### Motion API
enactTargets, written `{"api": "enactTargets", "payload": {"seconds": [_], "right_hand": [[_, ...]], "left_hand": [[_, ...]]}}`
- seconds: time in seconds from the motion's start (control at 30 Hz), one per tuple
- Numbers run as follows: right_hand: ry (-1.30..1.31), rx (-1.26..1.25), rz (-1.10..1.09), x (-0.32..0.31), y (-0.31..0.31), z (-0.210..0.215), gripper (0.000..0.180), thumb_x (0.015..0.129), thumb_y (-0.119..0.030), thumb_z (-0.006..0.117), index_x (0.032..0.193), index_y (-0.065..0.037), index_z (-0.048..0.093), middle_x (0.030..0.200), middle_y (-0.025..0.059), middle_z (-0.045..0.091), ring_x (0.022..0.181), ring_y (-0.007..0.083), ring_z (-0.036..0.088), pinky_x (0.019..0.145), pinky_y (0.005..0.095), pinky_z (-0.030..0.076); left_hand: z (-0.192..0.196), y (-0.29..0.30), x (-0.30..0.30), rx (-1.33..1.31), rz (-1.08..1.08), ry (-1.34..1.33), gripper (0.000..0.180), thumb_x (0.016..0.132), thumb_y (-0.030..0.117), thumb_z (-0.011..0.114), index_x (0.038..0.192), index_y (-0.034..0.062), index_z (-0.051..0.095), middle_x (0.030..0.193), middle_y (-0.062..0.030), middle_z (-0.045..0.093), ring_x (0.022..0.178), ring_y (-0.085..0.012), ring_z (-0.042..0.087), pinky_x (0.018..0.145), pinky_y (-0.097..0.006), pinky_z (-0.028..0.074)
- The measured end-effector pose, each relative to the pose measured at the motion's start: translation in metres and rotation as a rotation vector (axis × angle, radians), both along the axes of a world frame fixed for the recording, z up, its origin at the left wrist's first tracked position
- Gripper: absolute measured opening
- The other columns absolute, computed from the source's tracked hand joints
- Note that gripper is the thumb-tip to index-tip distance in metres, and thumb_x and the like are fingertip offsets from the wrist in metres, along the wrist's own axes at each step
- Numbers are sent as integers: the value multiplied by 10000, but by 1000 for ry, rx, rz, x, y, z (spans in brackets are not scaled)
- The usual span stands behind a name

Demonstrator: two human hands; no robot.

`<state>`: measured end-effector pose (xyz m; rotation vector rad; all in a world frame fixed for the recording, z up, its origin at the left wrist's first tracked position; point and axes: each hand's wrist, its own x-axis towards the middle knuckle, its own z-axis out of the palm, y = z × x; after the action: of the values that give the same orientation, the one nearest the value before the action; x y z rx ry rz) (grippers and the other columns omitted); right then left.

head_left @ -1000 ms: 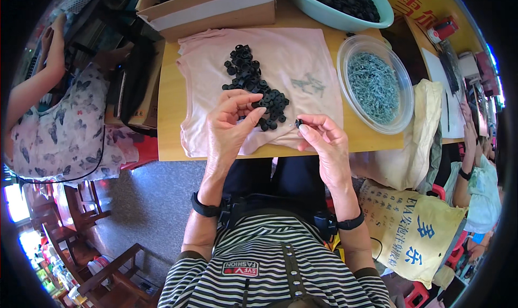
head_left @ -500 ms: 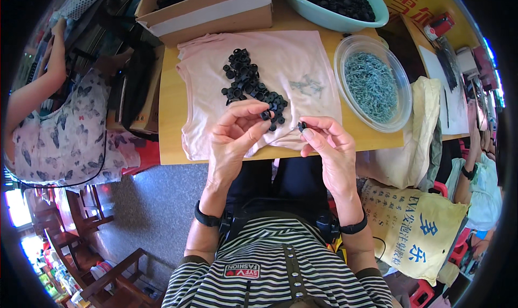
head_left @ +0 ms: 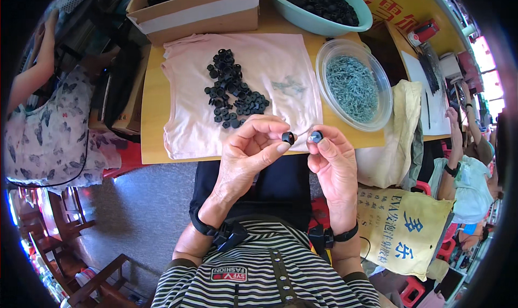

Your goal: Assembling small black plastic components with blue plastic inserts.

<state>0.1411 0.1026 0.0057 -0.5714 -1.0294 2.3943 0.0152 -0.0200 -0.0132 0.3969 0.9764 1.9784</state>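
Note:
My left hand (head_left: 251, 149) pinches a small black plastic ring-shaped part (head_left: 288, 138) between thumb and fingers. Close to its right, my right hand (head_left: 335, 165) grips a small black round cap (head_left: 317, 136), from which a silvery screw points toward the ring. A narrow gap separates the two parts. Beyond my left hand, a pile of black plastic parts (head_left: 226, 84) lies on a pale pink cloth (head_left: 181, 103). Several loose screws (head_left: 291, 86) rest on the cloth to the right of the pile.
A clear round tub (head_left: 382, 116) of screws stands right of the cloth on the wooden table (head_left: 152, 130). At the back are a cardboard box (head_left: 199, 19) and a light green basin (head_left: 318, 23), both holding black parts. A person's arm (head_left: 35, 76) shows at left.
Both hands have drawn back from the pile, and the parts they hold are closer together. The left hand has moved right relative to the cloth. The whole view has shifted slightly.

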Motion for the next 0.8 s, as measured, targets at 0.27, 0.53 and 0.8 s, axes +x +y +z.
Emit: {"api": "enactTargets", "payload": {"seconds": [0.27, 0.53, 0.8], "right_hand": [[-5, 122, -25, 7, -2, 8, 238, 852, -70, 656, 1067, 24, 621, 882, 83, 653, 722, 106, 608, 558, 219, 502], [-143, 608, -94, 4, -16, 24, 190, 851, 25, 620, 1041, 33, 623, 1027, 113, 643, 865, 143, 632, 721, 250, 541], [-273, 1064, -133, 2, -18, 25, 214, 825, 60, 631, 1038, 34, 630, 1008, 129, 655, 849, 155, 647, 730, 250, 531]], "left_hand": [[0, -1, 7, 109, 2, 102, 260, 788, -85, 664, 1037, -19, 627, 1082, -100, 578, 1003, -157, 575, 902, -288, 485], [-7, -3, 9, 93, 0, 45, 255, 783, -88, 667, 1028, -21, 642, 1027, -110, 622, 939, -174, 616, 866, -308, 524], [-9, -1, 9, 89, 29, 52, 257, 760, -100, 679, 1000, -11, 658, 1047, -125, 625, 956, -181, 613, 882, -313, 519]]}}
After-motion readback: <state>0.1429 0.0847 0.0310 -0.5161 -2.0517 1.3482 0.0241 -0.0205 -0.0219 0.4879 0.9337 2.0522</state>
